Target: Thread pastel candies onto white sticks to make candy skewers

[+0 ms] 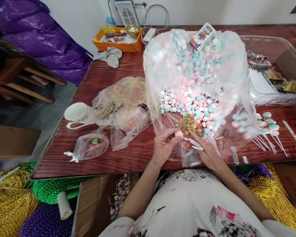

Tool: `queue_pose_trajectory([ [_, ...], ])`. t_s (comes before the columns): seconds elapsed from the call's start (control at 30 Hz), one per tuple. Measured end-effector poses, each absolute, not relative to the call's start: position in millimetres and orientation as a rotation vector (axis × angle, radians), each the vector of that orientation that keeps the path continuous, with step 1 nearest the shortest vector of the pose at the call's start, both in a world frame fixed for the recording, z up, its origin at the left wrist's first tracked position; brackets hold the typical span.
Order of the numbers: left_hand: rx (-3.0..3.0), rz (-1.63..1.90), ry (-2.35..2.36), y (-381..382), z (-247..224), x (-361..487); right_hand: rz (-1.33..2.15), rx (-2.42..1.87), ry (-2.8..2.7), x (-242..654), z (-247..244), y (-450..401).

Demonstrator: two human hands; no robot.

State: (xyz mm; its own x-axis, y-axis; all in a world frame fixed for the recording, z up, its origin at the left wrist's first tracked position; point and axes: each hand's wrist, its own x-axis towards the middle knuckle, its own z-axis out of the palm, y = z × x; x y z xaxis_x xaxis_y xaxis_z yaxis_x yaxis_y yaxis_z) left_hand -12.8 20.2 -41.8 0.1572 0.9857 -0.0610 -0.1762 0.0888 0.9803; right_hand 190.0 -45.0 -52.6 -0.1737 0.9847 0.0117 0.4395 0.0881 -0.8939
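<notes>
Between thumb and fingers my left hand (164, 144) pinches a round pink piece (179, 134). Several thin white sticks (195, 144) lie in my right hand (207, 152), their tips toward the pink piece. Just beyond both hands is a pile of small orange and green rings (187, 123). Behind them, pink, white and blue oval pieces (199, 107) spill from a large clear plastic bag (236, 70). At the right, assembled sticks with stacked pieces (268, 123) lie on the dark red wooden table (128, 161).
A white mug (76, 112) and a bag of coloured rings (128, 90) stand left. An orange tray (118, 45) is at the back, beside a grey cloth (111, 57). A clear bin (271, 98) holds packets at the right. A small box (202, 36) rests on the large bag.
</notes>
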Motion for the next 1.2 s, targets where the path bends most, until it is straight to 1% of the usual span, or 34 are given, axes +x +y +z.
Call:
queue_pose_trajectory([
  [0.23,1.181,1.340,0.988,12.3,-36.3,-9.2,0.975,-1.387,-1.607,185.5,-39.7,-54.2],
  [0.43,1.163,1.424,0.947,12.4,-32.7,-8.4,0.969,-1.358,-1.705,181.4,-29.8,-60.9],
  [0.63,1.385,1.475,0.937,11.4,-33.3,-11.4,0.973,-1.353,-1.769,178.0,-22.9,-61.1],
  [0.83,1.577,1.483,0.920,10.9,-31.1,-14.9,0.937,-1.492,-1.895,180.5,-24.9,-60.2],
  [1.07,1.708,1.506,0.883,10.7,-39.8,-17.5,0.841,-1.643,-2.026,182.9,-27.5,-60.0],
  [1.2,1.914,1.512,0.843,10.1,-40.3,-20.2,0.888,-1.662,-1.988,177.9,-22.5,-62.1],
])
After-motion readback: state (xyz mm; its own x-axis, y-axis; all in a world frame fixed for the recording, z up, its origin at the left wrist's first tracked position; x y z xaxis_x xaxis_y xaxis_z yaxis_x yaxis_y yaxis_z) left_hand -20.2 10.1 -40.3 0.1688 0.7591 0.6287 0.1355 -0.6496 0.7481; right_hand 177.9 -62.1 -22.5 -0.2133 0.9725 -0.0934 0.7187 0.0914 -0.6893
